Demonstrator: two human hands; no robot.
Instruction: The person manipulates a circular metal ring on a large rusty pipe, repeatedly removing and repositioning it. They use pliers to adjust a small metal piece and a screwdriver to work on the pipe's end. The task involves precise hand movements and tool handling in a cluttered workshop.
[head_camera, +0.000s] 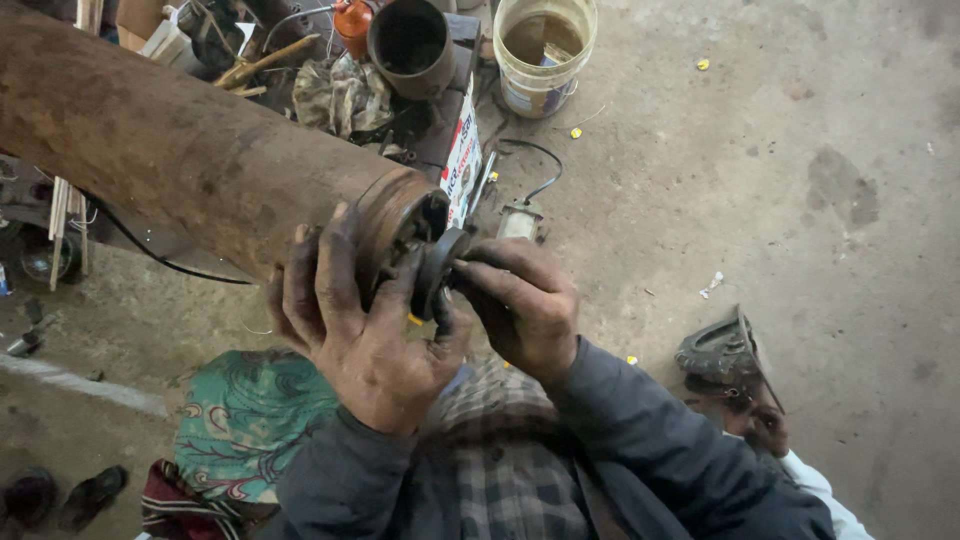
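A long rusty brown metal cylinder (170, 150) runs from the upper left down to the middle of the view. My left hand (360, 330), black with grease, wraps around its open end. My right hand (525, 300) grips a dark round disc-shaped part (437, 268) and holds it against the mouth of the cylinder. Both hands touch the disc at the cylinder's end. The inside of the cylinder end is mostly hidden by my fingers.
A white bucket (545, 55) with murky liquid and a dark pipe section (410, 45) stand at the top. A small motor-like part with a cable (520, 220) lies on the concrete floor. A patterned green cloth (250, 420) lies lower left, a worn sandal (725, 350) at right.
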